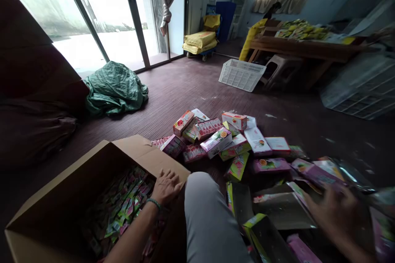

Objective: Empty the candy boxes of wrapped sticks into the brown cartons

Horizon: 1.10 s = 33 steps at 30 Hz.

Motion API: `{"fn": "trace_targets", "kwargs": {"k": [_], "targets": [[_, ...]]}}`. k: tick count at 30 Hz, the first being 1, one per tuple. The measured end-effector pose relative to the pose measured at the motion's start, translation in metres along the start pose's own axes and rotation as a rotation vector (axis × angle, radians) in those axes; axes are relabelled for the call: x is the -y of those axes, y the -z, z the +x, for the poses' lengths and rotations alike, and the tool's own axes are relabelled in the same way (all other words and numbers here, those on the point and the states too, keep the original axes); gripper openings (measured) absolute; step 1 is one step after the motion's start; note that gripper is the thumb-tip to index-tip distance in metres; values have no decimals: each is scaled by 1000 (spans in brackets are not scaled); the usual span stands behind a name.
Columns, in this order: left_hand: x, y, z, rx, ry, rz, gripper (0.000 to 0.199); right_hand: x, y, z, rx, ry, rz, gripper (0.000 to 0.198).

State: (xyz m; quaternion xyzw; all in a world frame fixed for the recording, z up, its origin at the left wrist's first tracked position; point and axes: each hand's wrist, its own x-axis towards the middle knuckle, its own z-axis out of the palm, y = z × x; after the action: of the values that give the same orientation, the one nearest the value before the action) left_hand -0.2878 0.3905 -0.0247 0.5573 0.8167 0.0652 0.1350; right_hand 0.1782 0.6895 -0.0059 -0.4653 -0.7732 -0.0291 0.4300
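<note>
Corrugated cardboard box point(61, 197), left hand point(165, 187) grip spread flat on its rim, right hand point(336, 213) blurred, grip unclear.

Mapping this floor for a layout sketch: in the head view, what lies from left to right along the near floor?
Cardboard box → left hand on its rim → knee → blurred right hand over flattened cartons.

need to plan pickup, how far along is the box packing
Partly done, it seems. The cardboard box already holds many small colourful sachets. The left hand rests on the box's rim, and the blurred right hand reaches among flattened cartons. A pile of small printed boxes lies on the floor, apparently unhandled.
</note>
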Motion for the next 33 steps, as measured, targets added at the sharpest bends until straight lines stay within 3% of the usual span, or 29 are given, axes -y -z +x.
{"fn": "trace_targets", "kwargs": {"k": [2, 5, 8, 10, 13, 16, 18, 20, 28, 33], "targets": [[-2, -6, 3, 22, 62, 39, 45, 60, -70, 8, 118, 158, -33, 49], [-8, -11, 9, 71, 139, 58, 50, 178, -176, 27, 461, 505, 58, 40], [-10, -13, 15, 94, 194, 47, 49, 293, -268, 35, 733, 856, 122, 61], [-10, -12, 18, 110, 231, 14, 48, 354, -323, 32, 862, 1034, 141, 78], [-12, -10, 22, 142, 278, -51, 47, 419, -396, 21, 1015, 1135, 82, 85], [-14, -6, 27, 168, 305, -101, 45, 452, -445, 5, 1103, 1073, 19, 62], [-16, -3, 32, 178, 311, -113, 46, 457, -458, -5, 1115, 1031, 21, 43], [-17, -1, 36, 199, 311, -106, 48, 450, -456, -13, 1112, 1021, 36, 38], [-16, -5, 19, 133, 318, -127, 37, 409, -403, -16, 1134, 1053, 92, 44], [-13, -11, 16, 141, 298, -116, 36, 395, -378, -10, 1171, 917, 104, 55]]}}
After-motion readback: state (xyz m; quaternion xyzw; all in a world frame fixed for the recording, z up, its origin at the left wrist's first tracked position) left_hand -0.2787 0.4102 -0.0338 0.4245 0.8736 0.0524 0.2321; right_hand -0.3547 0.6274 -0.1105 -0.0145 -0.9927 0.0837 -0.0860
